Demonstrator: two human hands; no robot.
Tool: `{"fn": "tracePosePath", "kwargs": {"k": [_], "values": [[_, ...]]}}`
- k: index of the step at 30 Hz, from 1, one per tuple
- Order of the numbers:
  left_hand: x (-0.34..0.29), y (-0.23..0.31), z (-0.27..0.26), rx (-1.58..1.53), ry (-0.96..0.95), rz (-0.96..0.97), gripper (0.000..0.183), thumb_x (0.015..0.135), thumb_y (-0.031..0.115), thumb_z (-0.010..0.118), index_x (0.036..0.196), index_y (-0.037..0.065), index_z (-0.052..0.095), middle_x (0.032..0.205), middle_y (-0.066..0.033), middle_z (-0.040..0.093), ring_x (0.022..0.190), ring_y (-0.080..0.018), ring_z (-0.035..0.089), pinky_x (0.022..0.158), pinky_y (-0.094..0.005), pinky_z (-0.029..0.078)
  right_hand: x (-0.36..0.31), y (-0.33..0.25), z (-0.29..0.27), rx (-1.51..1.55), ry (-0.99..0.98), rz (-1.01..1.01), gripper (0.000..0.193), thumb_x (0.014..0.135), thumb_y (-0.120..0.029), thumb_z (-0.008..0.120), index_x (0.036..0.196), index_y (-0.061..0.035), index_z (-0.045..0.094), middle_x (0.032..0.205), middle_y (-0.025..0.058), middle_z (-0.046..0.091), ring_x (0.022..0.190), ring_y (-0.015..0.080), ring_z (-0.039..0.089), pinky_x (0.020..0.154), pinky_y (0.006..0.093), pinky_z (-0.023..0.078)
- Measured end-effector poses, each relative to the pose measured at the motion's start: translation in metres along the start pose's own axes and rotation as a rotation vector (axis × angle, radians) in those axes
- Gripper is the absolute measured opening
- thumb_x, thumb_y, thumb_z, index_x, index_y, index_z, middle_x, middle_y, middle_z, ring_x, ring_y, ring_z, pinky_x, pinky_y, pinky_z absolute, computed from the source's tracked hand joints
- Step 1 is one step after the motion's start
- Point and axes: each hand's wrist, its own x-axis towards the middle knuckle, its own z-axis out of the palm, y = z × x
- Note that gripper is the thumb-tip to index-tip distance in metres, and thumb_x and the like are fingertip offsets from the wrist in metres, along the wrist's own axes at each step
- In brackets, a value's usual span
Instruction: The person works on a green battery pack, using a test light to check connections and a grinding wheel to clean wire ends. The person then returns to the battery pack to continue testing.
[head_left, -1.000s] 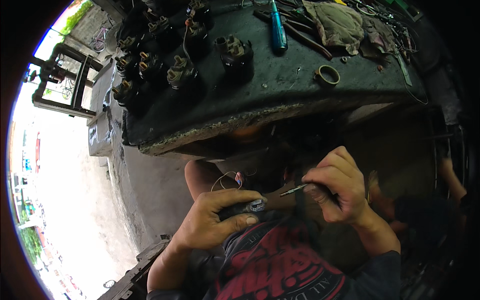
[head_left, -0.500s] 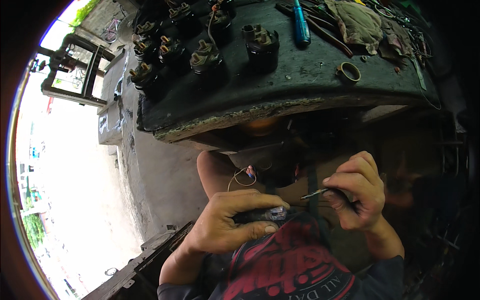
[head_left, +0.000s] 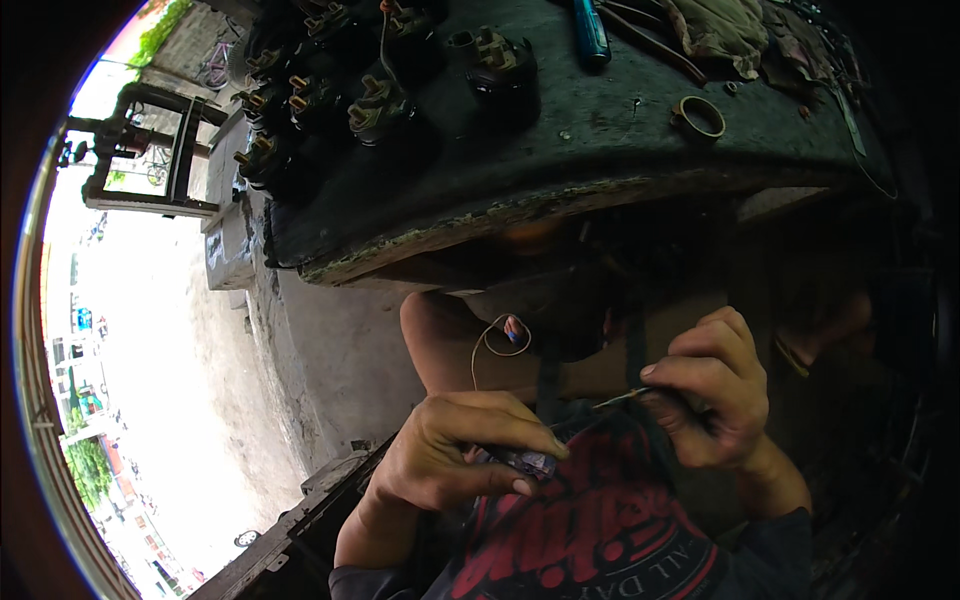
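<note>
Grips a small dark part (head_left: 536, 463) in the left hand (head_left: 455, 443) and pinches a thin rod (head_left: 617, 399) in the right hand (head_left: 712, 392) (not touching), off the tabletop's (head_left: 580, 158) near edge; best braced firmly, steered slowly.

A dark workbench (head_left: 560, 158) carries black stud-topped cylinders (head_left: 502, 78), 1 teal handle (head_left: 592, 38), 1 ring (head_left: 684, 122) and a crumpled rag (head_left: 720, 36)

1 head-worn fisheye looks down, close above the left hand (head_left: 452, 445) and right hand (head_left: 716, 388), with the bench (head_left: 590, 160) beyond.
</note>
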Motion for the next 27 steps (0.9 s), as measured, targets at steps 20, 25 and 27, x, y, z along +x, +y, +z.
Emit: {"fn": "tracePosePath", "kwargs": {"k": [20, 25, 27], "values": [[0.004, -0.002, 0.013, -0.105, 0.281, -0.232, 0.048, 0.073, 0.022, 0.088, 0.106, -0.008, 0.070, 0.092, -0.0120, 0.069, 0.078, -0.0184, 0.067, 0.070, -0.0286, 0.052, -0.005, 0.003, 0.002, 0.062, -0.006, 0.063, 0.022, 0.072, -0.012, 0.083, 0.092, -0.0067, 0.073, 0.082, 0.0062, 0.061, 0.072, 0.0217, 0.053, 0.062, 0.0309, 0.042], [0.001, 0.002, 0.016, -0.195, 0.285, -0.319, 0.037, 0.093, 0.015, 0.072, 0.124, -0.002, 0.060, 0.108, -0.0076, 0.065, 0.097, -0.0135, 0.062, 0.089, -0.0295, 0.050, -0.015, 0.005, 0.010, 0.457, -0.014, 0.310, 0.019, 0.080, -0.012, 0.081, 0.095, -0.0045, 0.073, 0.085, 0.0059, 0.065, 0.076, 0.0163, 0.055, 0.067, 0.0287, 0.042], [0.002, 0.001, 0.016, -0.129, 0.271, -0.279, 0.035, 0.095, 0.016, 0.069, 0.124, -0.001, 0.059, 0.108, -0.0069, 0.063, 0.098, -0.0128, 0.061, 0.089, -0.0289, 0.050, -0.021, 0.005, 0.018, 0.648, 0.009, 0.427, 0.017, 0.083, -0.011, 0.080, 0.096, -0.0032, 0.073, 0.086, 0.0053, 0.066, 0.078, 0.0143, 0.055, 0.069, 0.0279, 0.042]]}}
